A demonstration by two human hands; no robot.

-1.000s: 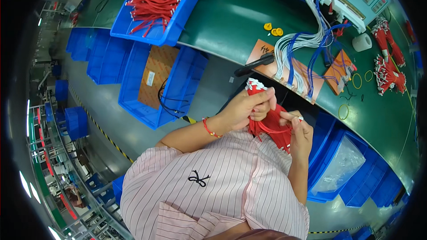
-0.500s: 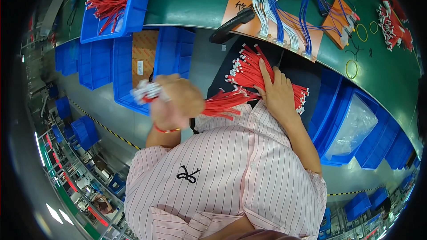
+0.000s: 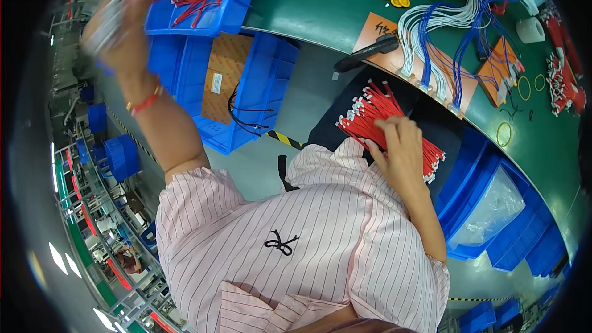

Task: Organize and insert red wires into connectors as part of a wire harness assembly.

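Observation:
My left hand (image 3: 126,34) is raised at the upper left, beside the blue bin of red cables, and is smeared by motion. Its fingers close round a bundle of red cables, whose white connector ends (image 3: 111,24) show as a blur; most of the bundle's length is hidden. In my lap lies a thick pile of red cables (image 3: 365,116) with small white connectors at both ends. My right hand (image 3: 404,145) lies over that pile, fingers bent and thumb against the cables, gripping them.
A blue bin (image 3: 237,3) of red cables stands on the green table (image 3: 302,6). Orange boards (image 3: 382,28) with white and blue wires, a black-handled tool (image 3: 364,52), yellow rings and more red cables lie there. Blue bins (image 3: 265,80) stand below the table; one holds cardboard and black cords.
My left hand has swung up and left with its bundle, away from my lap to the bin's side. My right hand's fingers have bent more over the pile. The view has shifted left.

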